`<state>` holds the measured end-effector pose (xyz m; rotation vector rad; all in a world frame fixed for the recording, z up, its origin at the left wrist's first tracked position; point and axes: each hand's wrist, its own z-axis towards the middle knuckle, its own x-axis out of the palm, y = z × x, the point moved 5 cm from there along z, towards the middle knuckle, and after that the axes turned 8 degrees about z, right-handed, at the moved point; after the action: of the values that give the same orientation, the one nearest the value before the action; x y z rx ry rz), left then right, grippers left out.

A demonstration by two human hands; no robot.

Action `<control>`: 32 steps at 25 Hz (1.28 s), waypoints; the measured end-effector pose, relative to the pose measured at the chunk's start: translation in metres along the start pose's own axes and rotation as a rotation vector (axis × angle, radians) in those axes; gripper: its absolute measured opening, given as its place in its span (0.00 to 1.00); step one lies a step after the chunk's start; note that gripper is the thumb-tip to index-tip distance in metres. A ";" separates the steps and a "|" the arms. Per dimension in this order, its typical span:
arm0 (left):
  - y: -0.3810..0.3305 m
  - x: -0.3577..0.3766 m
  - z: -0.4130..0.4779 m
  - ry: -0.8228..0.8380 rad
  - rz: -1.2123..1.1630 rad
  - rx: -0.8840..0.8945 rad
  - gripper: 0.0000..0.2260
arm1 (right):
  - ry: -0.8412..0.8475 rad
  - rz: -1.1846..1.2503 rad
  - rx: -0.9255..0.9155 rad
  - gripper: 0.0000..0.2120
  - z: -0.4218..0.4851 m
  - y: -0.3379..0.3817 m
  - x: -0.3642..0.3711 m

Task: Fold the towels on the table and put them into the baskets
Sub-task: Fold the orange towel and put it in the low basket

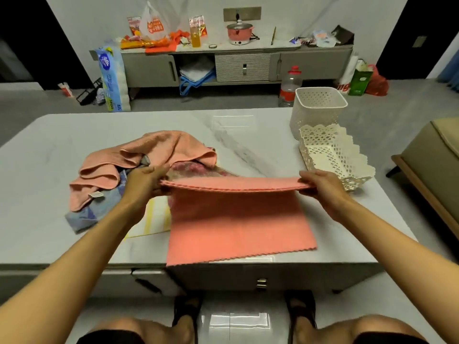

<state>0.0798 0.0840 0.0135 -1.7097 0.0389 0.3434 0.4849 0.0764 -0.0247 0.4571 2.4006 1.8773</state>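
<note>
The fingers (pixel 313 178) of the right hand (pixel 323 188) and those of the left hand (pixel 146 181) were pinched shut on the two far corners of the coral towel (pixel 238 224), lifting its doubled far edge above the marble table (pixel 49 150). Its scalloped near hem overhung the table's front edge. "1800" showed on a tissue pack (pixel 113 75). A tall basket (pixel 316 108) and a lace-edged basket (pixel 335 157) stood at the far right, bare marble between them and the piled towels (pixel 139 157).

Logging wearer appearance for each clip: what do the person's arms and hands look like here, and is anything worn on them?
Both forearms are bare as far as the frame shows, with no sleeves visible. The left hand and right hand wear no gloves; no watch, bracelet or ring can be seen.
</note>
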 end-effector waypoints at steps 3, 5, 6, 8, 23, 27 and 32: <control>0.041 0.002 -0.054 0.064 0.112 -0.024 0.09 | 0.061 -0.214 -0.007 0.07 -0.042 -0.040 -0.025; 0.072 0.006 -0.078 0.058 0.206 -0.027 0.09 | 0.048 -0.383 -0.031 0.10 -0.059 -0.067 -0.036; 0.084 0.008 -0.086 0.051 0.235 -0.030 0.09 | 0.043 -0.442 -0.049 0.11 -0.064 -0.075 -0.038; 0.097 0.012 -0.093 0.036 0.269 -0.022 0.09 | 0.015 -0.471 -0.081 0.11 -0.065 -0.080 -0.040; 0.120 0.009 -0.083 -0.074 0.531 -0.097 0.17 | -0.046 -0.799 -0.196 0.14 -0.072 -0.086 -0.036; 0.113 0.011 -0.063 -0.117 0.354 -0.213 0.31 | -0.082 -0.740 -0.064 0.27 -0.048 -0.075 -0.030; 0.114 0.019 -0.034 -0.098 0.443 -0.280 0.31 | -0.147 -0.683 0.137 0.23 -0.010 -0.076 -0.017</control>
<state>0.0794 0.0342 -0.0965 -1.9526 0.3132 0.7914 0.4842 0.0467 -0.0968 -0.2030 2.1955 1.3364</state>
